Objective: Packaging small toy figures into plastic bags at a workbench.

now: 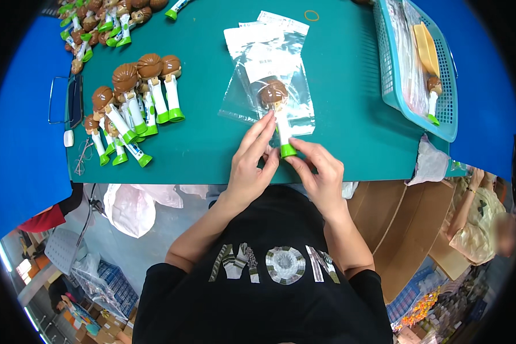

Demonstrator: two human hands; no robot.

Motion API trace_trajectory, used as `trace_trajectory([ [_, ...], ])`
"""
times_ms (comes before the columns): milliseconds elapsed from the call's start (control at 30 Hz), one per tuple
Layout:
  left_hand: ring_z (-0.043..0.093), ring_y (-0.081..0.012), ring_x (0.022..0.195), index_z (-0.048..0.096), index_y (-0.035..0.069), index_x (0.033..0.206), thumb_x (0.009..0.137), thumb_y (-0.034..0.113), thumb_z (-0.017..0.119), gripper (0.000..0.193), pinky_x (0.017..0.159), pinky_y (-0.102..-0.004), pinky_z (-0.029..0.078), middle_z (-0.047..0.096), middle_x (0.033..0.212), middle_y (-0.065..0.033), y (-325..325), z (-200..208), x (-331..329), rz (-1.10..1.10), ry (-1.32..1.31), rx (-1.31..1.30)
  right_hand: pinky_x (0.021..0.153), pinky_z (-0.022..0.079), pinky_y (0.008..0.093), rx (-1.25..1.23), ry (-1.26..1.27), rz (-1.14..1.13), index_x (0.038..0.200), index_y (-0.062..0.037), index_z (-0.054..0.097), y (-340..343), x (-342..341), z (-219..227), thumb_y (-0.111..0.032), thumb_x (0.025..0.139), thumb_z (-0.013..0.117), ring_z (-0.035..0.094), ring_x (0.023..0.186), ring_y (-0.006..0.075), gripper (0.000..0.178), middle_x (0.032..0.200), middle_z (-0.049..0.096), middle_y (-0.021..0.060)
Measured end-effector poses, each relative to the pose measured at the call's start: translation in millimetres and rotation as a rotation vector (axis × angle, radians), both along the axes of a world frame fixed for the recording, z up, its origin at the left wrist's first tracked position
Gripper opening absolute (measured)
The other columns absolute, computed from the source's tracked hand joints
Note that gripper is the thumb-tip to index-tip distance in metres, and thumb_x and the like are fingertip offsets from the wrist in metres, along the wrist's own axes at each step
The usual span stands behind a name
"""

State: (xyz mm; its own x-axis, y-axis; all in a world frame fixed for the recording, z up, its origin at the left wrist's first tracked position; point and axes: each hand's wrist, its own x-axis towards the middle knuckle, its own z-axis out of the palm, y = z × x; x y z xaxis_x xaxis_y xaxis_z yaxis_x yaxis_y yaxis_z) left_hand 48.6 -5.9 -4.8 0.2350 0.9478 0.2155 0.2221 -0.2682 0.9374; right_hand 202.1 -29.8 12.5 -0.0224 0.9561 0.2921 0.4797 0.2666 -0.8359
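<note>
Between my hands is a doll-head figure (283, 127) with moulded brown hair, a white stem and a green base. Its head points away from me and overlaps the near part of some clear plastic bags (243, 94). My left hand (251, 157) has its fingers along the left side of the stem, with the thumb by the base. From the right, my right hand (320, 169) pinches the green base with thumb and index finger. White printed cards (262, 67) lie in or on the bags; I cannot tell which.
A group of similar figures (133, 109) lies left on the green table (200, 155), with a larger pile (106, 23) behind. A blue basket (389, 69) at right holds plastic packs, a yellow scoop-like piece and one figure. Eyeglasses (84, 156) rest near the left edge.
</note>
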Motion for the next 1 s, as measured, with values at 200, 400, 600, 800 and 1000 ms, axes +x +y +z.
trace_trajectory([
  [200,0.054,-0.0082,0.072,0.044,-0.001,0.132,0.08,-0.009,0.056,0.054,0.062,-0.0212,0.047,0.041,0.137,-0.0151,-4.9,-0.8,1.9,-0.014,-0.034,-0.051,0.05,0.038,0.026,0.098,-0.199,-0.164,0.102,-0.0045,0.06,17.0,-3.9,-6.6,-0.006,0.067,0.078,0.046,0.063,0.0145,0.039,0.096,0.059,0.0077],
  [400,0.055,-0.006,0.069,0.043,-0.003,0.132,0.078,-0.012,0.054,0.056,0.066,-0.0215,0.05,0.04,0.137,-0.0168,-8.8,-0.7,-3.2,-0.029,-0.048,-0.082,0.068,0.039,0.0303,0.168,-0.311,-0.218,0.108,-0.0077,0.058,45.5,-12.2,2.5,-0.011,0.072,0.074,0.053,0.076,0.02,0.039,0.1,0.059,0.0078],
  [600,0.055,-0.0058,0.07,0.045,-0.002,0.131,0.079,-0.011,0.055,0.054,0.066,-0.0216,0.051,0.04,0.136,-0.0171,-5.6,1.1,-12.2,-0.024,0.024,-0.074,0.076,0.036,0.0317,0.103,-0.46,-0.047,0.11,-0.0096,0.058,59.2,-6.9,-1.2,-0.013,0.074,0.071,0.057,0.084,0.0197,0.038,0.101,0.059,0.0064],
  [800,0.059,-0.0072,0.066,0.058,-0.004,0.11,0.082,-0.002,0.061,0.028,0.06,-0.0207,0.048,0.052,0.121,-0.0144,-20.3,13.8,-45.3,0.076,-0.028,-0.215,0.081,0.037,0.0334,0.009,-0.407,-0.042,0.107,-0.0096,0.061,24.9,-2.6,11.8,-0.009,0.068,0.074,0.057,0.087,0.0223,0.041,0.108,0.057,0.0059],
  [1000,0.052,-0.0036,0.053,0.063,-0.004,0.086,0.085,0.01,0.063,0.013,0.046,-0.0186,0.041,0.062,0.074,-0.0045,-1.8,17.5,-56.4,0.117,-0.078,-0.557,0.054,0.046,0.0261,0.02,0.006,0.168,0.092,-0.0028,0.063,5.3,-20.2,0.3,0.0,0.073,0.07,0.057,0.064,0.0169,0.021,0.095,0.058,0.0072],
])
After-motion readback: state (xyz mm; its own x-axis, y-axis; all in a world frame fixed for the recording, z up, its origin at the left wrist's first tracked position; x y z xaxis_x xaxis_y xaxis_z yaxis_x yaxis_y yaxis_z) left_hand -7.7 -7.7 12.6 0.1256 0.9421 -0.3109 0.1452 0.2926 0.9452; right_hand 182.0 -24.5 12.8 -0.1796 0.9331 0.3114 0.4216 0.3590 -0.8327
